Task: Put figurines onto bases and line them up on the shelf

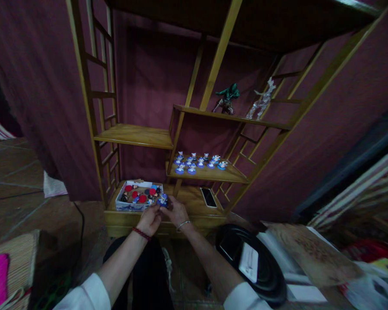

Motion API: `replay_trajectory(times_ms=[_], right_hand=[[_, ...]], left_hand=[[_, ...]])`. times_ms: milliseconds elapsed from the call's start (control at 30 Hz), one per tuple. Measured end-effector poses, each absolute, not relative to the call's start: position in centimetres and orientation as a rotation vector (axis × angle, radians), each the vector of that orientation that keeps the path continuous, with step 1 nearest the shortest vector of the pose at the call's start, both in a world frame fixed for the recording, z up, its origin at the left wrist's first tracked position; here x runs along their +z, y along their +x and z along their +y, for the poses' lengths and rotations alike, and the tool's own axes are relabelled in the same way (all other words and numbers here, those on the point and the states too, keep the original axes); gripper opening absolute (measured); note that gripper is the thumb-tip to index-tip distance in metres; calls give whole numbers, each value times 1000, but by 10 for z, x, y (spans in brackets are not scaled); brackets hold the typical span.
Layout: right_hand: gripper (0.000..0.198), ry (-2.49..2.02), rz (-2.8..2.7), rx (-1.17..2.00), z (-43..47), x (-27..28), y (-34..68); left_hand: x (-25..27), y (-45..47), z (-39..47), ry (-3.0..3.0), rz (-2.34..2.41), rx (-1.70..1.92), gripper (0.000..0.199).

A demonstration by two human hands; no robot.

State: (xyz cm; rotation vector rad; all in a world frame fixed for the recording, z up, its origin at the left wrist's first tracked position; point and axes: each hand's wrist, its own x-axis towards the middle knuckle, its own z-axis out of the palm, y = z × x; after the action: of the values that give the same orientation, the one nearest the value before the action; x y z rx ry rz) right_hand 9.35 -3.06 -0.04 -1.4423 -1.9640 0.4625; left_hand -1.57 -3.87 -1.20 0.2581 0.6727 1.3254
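Note:
Between my two hands, in front of the low shelf, is a small blue-and-white figurine (pixel 162 199). My left hand (pixel 151 218) pinches it from the left, and my right hand (pixel 176 212) has its fingers closed on it from the right. Just left of it, an open cardboard box (pixel 131 206) on the bottom shelf holds several more figurines, some with round red bases. On the small middle shelf (pixel 210 173), several blue, white and dark figurines (pixel 200 162) stand upright in rows.
A phone (pixel 208 197) lies on the bottom shelf to the right. Higher up stand a green-and-brown figure (pixel 226 98) and a clear deer-like ornament (pixel 261 100). A round black stool (pixel 268 267) with a white item on it is at lower right, beside cardboard (pixel 310 249).

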Motion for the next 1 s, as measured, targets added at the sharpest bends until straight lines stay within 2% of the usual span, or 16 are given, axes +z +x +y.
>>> replay_trajectory(times_ms=[367, 567, 1000], right_hand=[[35, -1455, -1864, 390, -29, 2, 135], [41, -1410, -1803, 424, -27, 5, 155], [42, -1347, -1777, 420, -22, 18, 197]], left_hand=[[2, 25, -37, 314, 680, 1227, 20], [10, 43, -34, 348, 670, 1185, 18], [16, 81, -17, 416, 775, 1126, 22]])
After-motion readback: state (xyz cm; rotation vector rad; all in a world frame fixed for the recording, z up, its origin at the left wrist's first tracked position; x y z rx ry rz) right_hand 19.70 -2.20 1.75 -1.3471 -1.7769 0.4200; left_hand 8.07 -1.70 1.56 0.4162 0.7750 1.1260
